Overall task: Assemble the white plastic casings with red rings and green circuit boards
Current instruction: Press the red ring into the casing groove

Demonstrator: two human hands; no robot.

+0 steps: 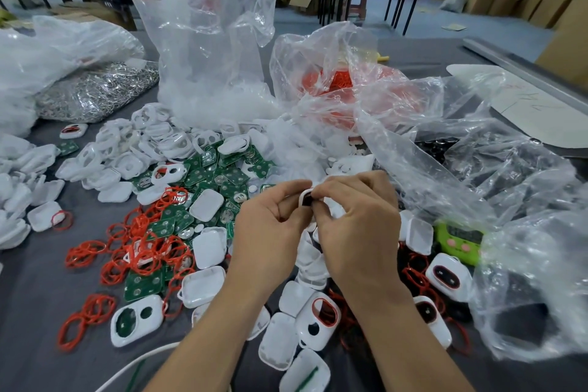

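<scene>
A grey table is crowded with clear plastic bags, loose white casings, green circuit boards and red rings, leaving little bare room near the front edge. Above the pile's middle, the left hand and right hand meet, fingers curled, pinching one small white casing between their fingertips. Its dark opening faces the camera; its long axis cannot be told.

Red scrawl on white board, seemingly unreadable.
</scene>
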